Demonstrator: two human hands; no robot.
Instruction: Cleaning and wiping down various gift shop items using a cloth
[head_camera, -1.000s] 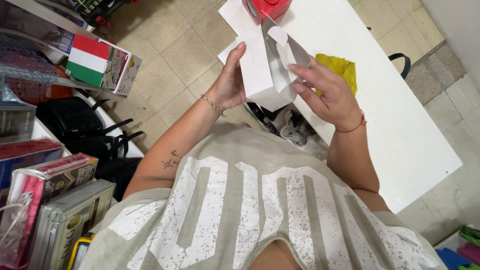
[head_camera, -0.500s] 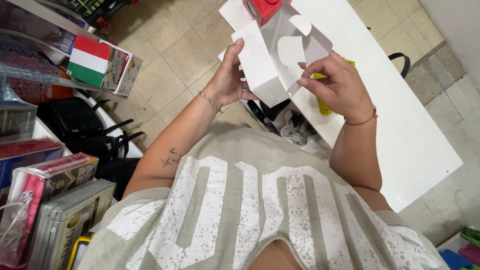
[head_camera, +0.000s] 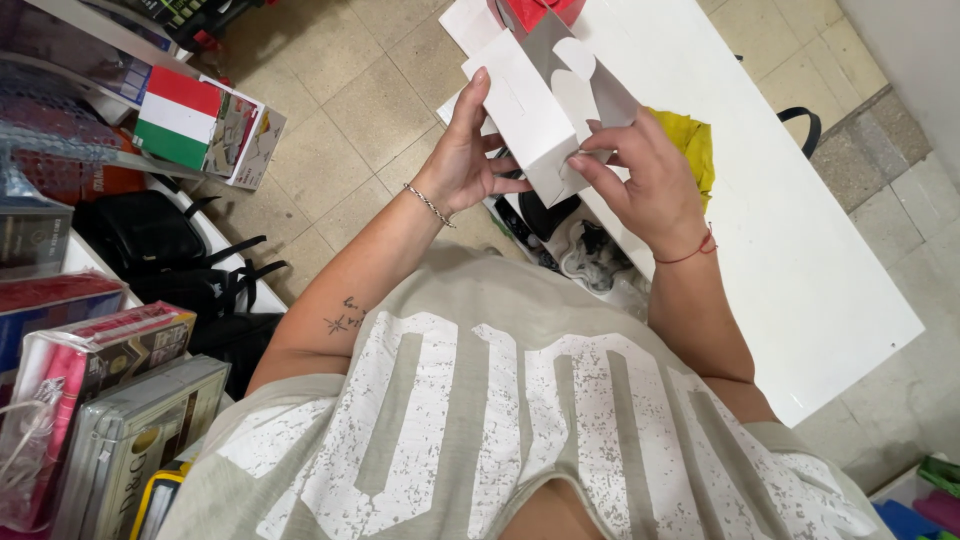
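Both my hands hold a white cardboard box (head_camera: 530, 125) with grey inner flaps, raised above the near edge of a white table (head_camera: 800, 270). My left hand (head_camera: 465, 165) grips the box's left side, fingers up along its wall. My right hand (head_camera: 645, 180) pinches the box's lower right edge, with a rounded flap (head_camera: 580, 85) standing open above it. A red object (head_camera: 535, 12) sits just beyond the box at the top of the view. Part of a yellow cloth (head_camera: 695, 150) shows behind my right hand on the table.
A box with green, white and red stripes (head_camera: 205, 125) stands on the tiled floor at left. Black bags (head_camera: 160, 240) and boxed items (head_camera: 110, 400) fill shelves at lower left. Shoes (head_camera: 590, 255) lie under the table. A black strap (head_camera: 805, 125) hangs off the table's far edge.
The box has been turned and tilted in my hands. My right hand moved from the upper flap down to the box's lower right edge; the yellow cloth is now mostly covered.
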